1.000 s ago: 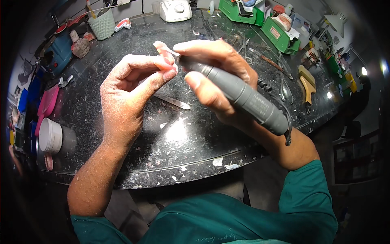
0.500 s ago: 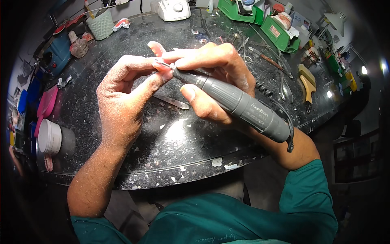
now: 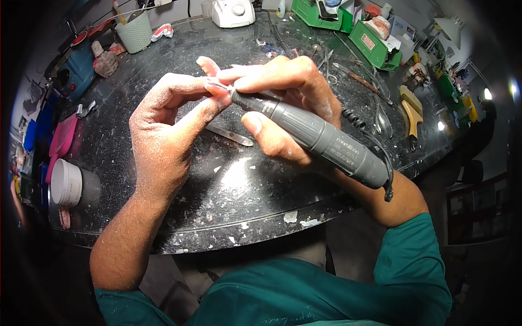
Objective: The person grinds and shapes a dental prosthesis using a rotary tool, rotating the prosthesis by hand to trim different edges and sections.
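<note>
Between the thumb and fingertips of my left hand [image 3: 166, 117] is a pink denture [image 3: 208, 66], partly hidden by the fingers. Pale dust coats that hand. My right hand [image 3: 296, 89] is wrapped round a dark grey rotary handpiece [image 3: 321, 136], which slants from lower right to upper left. Its thin metal bur [image 3: 217, 83] meets the denture or lies right against it; the exact contact is hard to make out. A coiled black cord runs by the handpiece's rear end. Under my hands a flat metal spatula [image 3: 231, 135] lies on the black worktable [image 3: 261, 209].
At the back stand a white control box [image 3: 232, 13], a pale woven basket [image 3: 135, 33] and green bins [image 3: 375, 46]. On the right lie scissors [image 3: 329, 68], a brush [image 3: 411, 114] and several metal tools. A white tub [image 3: 67, 182] and a pink dustpan-like piece [image 3: 63, 136] sit left.
The handpiece's rear end has shifted very slightly up. Both hands otherwise keep their place and their hold.
</note>
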Demonstrator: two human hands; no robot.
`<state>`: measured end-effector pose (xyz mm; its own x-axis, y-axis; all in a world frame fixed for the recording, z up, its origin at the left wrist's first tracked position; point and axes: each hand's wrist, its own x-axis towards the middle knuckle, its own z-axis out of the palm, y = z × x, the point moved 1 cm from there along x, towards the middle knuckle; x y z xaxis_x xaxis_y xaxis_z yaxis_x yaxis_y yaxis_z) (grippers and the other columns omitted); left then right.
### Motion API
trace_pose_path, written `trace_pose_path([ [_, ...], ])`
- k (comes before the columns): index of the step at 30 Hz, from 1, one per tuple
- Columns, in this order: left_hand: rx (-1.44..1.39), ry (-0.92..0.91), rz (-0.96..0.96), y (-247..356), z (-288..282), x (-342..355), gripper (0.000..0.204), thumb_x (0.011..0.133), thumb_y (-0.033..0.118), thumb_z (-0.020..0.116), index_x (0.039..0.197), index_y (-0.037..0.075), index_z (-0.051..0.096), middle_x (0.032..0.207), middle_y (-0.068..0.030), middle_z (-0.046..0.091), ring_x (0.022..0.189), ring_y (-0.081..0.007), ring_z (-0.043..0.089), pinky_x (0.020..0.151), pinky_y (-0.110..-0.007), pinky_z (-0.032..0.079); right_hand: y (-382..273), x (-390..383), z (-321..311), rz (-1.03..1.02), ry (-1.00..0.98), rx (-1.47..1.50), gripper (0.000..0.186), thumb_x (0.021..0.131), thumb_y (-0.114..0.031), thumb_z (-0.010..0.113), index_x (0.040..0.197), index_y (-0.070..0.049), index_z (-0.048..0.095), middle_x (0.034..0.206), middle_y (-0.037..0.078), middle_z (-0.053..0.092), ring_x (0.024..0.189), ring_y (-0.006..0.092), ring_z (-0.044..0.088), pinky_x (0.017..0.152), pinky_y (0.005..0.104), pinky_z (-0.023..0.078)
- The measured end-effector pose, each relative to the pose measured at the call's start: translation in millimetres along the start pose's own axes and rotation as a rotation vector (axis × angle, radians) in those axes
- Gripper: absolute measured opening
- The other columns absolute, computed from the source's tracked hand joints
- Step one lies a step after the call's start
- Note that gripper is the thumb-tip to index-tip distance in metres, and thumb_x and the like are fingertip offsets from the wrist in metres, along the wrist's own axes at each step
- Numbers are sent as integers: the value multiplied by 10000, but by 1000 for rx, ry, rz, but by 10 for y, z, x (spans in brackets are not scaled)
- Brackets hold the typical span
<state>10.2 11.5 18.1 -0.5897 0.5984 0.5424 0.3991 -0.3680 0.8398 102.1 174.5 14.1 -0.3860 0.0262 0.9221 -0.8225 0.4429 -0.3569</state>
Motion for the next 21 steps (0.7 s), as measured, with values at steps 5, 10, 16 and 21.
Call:
trace_pose_path([
  [5, -15, 11, 4, 5, 3, 4, 151, 883, -50, 707, 1027, -7, 689, 1020, -83, 715, 1011, -160, 680, 955, -304, 517, -29, -2, 2, 51, -6, 17, 349, 779, 48, 734, 1110, -3, 637, 986, 94, 675, 945, 154, 699, 932, 304, 538],
  [10, 22, 59, 13, 11, 42, 15, 180, 885, -43, 707, 1061, -13, 691, 1046, -85, 728, 1010, -159, 682, 962, -311, 522, -167, 19, -30, 115, -16, -15, 322, 819, 31, 708, 1123, 7, 607, 1015, 100, 678, 988, 146, 689, 916, 291, 535],
  [16, -79, 59, -36, 51, 32, 20, 204, 900, -29, 701, 1102, -29, 673, 1068, -133, 737, 1019, -180, 699, 947, -316, 548, -202, 15, -97, 256, -93, -119, 318, 888, -90, 635, 1175, -6, 527, 1059, 113, 646, 924, 132, 614, 864, 305, 500],
  [21, -96, 23, -94, 48, 18, 17, 244, 880, -45, 718, 1114, -27, 649, 1115, -146, 716, 1075, -188, 691, 989, -307, 519, -169, -1, -72, 271, -23, -34, 305, 877, -96, 682, 1140, 6, 565, 1030, 110, 661, 948, 137, 650, 871, 299, 525],
])
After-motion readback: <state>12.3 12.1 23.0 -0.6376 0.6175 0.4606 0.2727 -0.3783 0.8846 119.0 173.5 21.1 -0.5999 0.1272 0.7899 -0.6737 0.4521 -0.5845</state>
